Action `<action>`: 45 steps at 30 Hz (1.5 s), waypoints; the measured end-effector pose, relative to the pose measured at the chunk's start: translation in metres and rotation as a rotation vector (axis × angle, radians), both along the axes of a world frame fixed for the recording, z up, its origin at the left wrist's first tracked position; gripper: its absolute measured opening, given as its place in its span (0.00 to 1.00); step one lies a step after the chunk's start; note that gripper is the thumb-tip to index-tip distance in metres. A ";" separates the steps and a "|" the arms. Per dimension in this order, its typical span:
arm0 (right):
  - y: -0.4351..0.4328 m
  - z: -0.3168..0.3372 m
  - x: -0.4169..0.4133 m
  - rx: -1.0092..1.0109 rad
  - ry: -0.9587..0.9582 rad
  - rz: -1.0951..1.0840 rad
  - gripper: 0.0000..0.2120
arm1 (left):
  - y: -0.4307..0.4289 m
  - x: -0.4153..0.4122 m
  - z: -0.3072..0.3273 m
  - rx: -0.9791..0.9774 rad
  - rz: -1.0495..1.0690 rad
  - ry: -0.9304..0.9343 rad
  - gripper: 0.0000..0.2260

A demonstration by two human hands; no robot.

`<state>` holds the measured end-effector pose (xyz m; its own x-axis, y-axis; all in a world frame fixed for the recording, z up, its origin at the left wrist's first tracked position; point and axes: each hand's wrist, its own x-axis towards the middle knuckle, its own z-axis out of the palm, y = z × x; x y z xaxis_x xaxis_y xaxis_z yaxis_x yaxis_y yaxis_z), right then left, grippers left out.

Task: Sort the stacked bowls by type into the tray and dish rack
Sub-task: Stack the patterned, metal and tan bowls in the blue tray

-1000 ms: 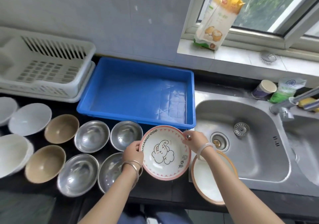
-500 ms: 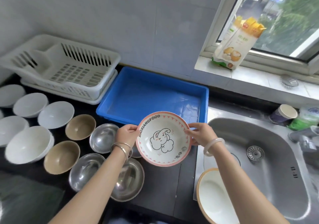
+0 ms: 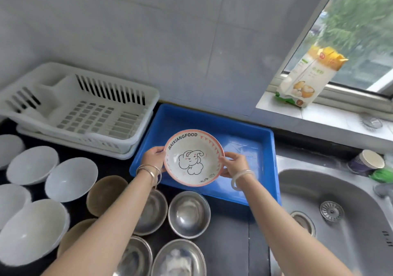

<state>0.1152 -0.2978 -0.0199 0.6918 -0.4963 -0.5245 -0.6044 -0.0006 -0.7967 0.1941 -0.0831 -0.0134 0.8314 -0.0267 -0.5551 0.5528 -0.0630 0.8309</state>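
Note:
A pink-rimmed bowl with an elephant drawing [image 3: 193,157] is held over the left half of the blue tray [image 3: 251,131], tilted towards me. My left hand [image 3: 153,156] grips its left rim and my right hand [image 3: 234,163] grips its right rim. The tray has nothing in it. A white dish rack [image 3: 85,107] stands to the tray's left, also without dishes. On the dark counter in front lie several steel bowls [image 3: 189,214], two tan bowls [image 3: 106,195] and several white bowls [image 3: 71,179], all open side up.
A steel sink [image 3: 344,218] lies to the right of the tray. A paper cup [image 3: 366,162] and a green packet [image 3: 382,174] sit behind the sink. A flour bag [image 3: 308,78] stands on the window sill.
Both hands have carried the elephant bowl away from me, from over the counter's front to over the blue tray. My head has tilted up, so the orange-rimmed bowl by the sink is out of view.

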 end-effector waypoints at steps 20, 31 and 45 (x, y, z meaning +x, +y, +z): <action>0.038 -0.039 0.047 0.343 0.033 -0.222 0.14 | 0.001 0.058 -0.055 0.038 0.026 -0.033 0.13; 0.045 -0.044 0.039 0.613 -0.126 -0.302 0.16 | 0.000 0.045 -0.068 -0.293 0.239 0.268 0.15; 0.049 -0.047 0.091 0.587 -0.169 -0.381 0.14 | -0.015 0.070 -0.077 -0.464 0.294 0.182 0.16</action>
<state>0.2062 -0.2490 -0.0672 0.6219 -0.3881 -0.6801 -0.3460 0.6429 -0.6833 0.2644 -0.0979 -0.0903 0.7329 -0.0839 -0.6752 0.6286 0.4632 0.6248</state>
